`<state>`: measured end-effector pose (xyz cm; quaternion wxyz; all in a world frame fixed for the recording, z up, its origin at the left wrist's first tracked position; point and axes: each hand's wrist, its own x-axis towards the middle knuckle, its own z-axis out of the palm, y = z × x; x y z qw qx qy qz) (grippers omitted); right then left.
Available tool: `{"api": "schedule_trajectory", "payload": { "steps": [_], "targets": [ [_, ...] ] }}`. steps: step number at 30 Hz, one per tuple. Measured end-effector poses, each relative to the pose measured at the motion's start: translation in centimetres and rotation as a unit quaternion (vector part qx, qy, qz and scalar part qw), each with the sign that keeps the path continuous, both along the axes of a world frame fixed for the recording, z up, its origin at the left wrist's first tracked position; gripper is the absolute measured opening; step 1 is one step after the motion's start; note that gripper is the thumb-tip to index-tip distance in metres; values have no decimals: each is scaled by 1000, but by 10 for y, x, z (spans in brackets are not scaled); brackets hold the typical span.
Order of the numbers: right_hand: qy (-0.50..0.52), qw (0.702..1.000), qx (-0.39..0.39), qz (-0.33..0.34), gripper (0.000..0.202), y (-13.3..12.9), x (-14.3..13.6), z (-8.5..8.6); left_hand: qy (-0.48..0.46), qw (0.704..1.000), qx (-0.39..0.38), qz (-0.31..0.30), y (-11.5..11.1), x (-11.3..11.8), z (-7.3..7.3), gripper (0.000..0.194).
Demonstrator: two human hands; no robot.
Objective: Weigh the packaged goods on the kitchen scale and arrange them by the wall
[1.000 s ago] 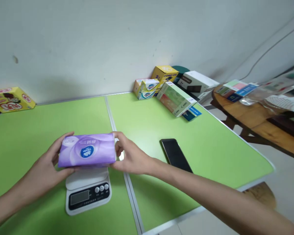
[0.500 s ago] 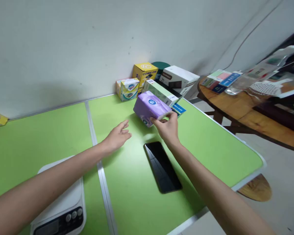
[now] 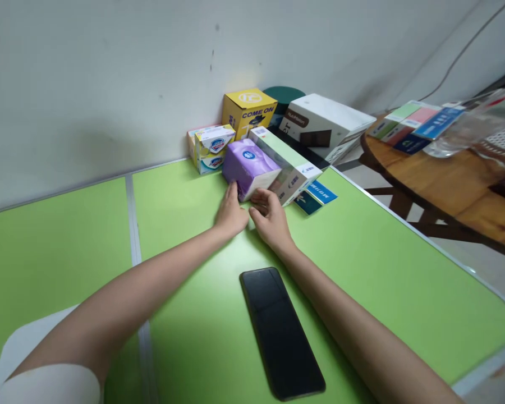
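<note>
A purple soft pack (image 3: 246,163), which looks like a tissue pack, sits on the green table against a long pale-green and white box (image 3: 290,160). My left hand (image 3: 232,213) is at the pack's near left corner, its fingers extended along the side. At the pack's pale near end is my right hand (image 3: 271,217), fingers loosely bent and apart from the thumb. Neither hand is wrapped around the pack; its underside is hidden. Closer to me, a black smartphone (image 3: 281,331) lies flat between my forearms.
Behind the pack stand soap boxes (image 3: 214,147), a yellow box (image 3: 249,109), a dark green round container (image 3: 284,98) and a white box (image 3: 324,123). A blue packet (image 3: 320,193) lies right of them. My left arm partly covers a white scale (image 3: 29,336). A wooden table (image 3: 437,174) stands at right.
The purple pack has moved back from my right hand's grip and now rests against the long box. My right hand has loosened; my left hand has come in beside the pack. The view has shifted.
</note>
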<state>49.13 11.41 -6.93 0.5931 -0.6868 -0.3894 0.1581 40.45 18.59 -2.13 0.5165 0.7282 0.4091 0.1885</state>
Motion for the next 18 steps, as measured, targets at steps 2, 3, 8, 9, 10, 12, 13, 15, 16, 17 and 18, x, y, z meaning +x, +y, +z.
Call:
{"api": "schedule_trajectory", "payload": {
  "steps": [2,3,8,9,10,12,13,15,16,17,18],
  "targets": [
    [0,1000,-2,16,49,3,3,-1,31,998,44,11,2,6,-3,84],
    [0,1000,-4,22,52,3,4,-1,48,996,66,16,4,8,-5,82],
    [-21,999,-10,31,49,2,5,-2,42,992,117,32,11,9,-17,75],
    [-33,999,-18,23,42,1,5,-2,27,992,118,32,13,9,-19,75],
    [-46,998,-29,12,35,1,6,-2,14,993,114,28,16,9,-22,75],
    [-66,996,-53,-5,23,2,7,-1,-2,995,96,11,20,10,-26,75],
    [-72,995,-62,-9,21,2,7,1,-4,996,86,1,21,10,-27,75],
    [-77,994,-73,-6,20,1,4,8,-3,997,73,-16,22,8,-23,73],
    [-80,994,-78,-5,19,0,2,15,0,997,72,-21,20,4,-19,70],
    [-83,993,-82,-3,18,-1,-2,22,5,997,73,-26,18,-1,-14,66],
    [-86,993,-86,-3,16,-2,-6,29,11,996,77,-37,14,-9,-8,61]
  ]
}}
